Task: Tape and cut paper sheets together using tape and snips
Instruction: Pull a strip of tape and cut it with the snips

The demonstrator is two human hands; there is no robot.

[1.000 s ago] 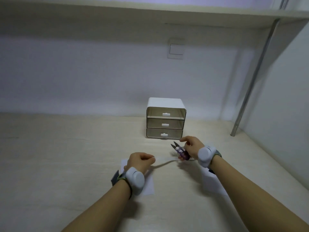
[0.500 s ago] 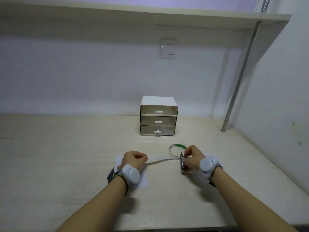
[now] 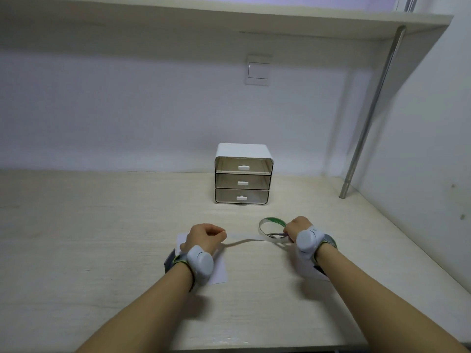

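Two bare forearms enter from the bottom edge of the frame, each with a white puck-shaped device strapped at the wrist. Low in the centre, the left hand [image 3: 204, 238] is curled into a loose fist with thumb and forefinger pinched on the free end of a strip of tape [image 3: 244, 242], just above a white paper sheet [image 3: 219, 272] that lies flat on the pale wooden desk [image 3: 102, 238] under the left wrist. The strip runs rightward, sagging slightly, to the tape roll [image 3: 271, 226], a thin ring with a green inner band that stands tilted just left of the right hand [image 3: 298, 226]. That hand, right of centre, is closed with its fingers bunched toward the roll; a small dark, purplish tool, seemingly the snips [image 3: 279, 235], shows at its fingertips by the lower edge of the roll, but the hand hides most of it, so the blades cannot be made out. A second paper sheet [image 3: 309, 272] lies under the right wrist, largely covered by the arm. Further back, at the middle of the frame, a small white three-drawer organiser [image 3: 243, 174] stands against the wall. A metal pole [image 3: 367, 118] rises at the right to a shelf [image 3: 229, 19] across the top, and a wall switch [image 3: 258, 70] sits above the centre.
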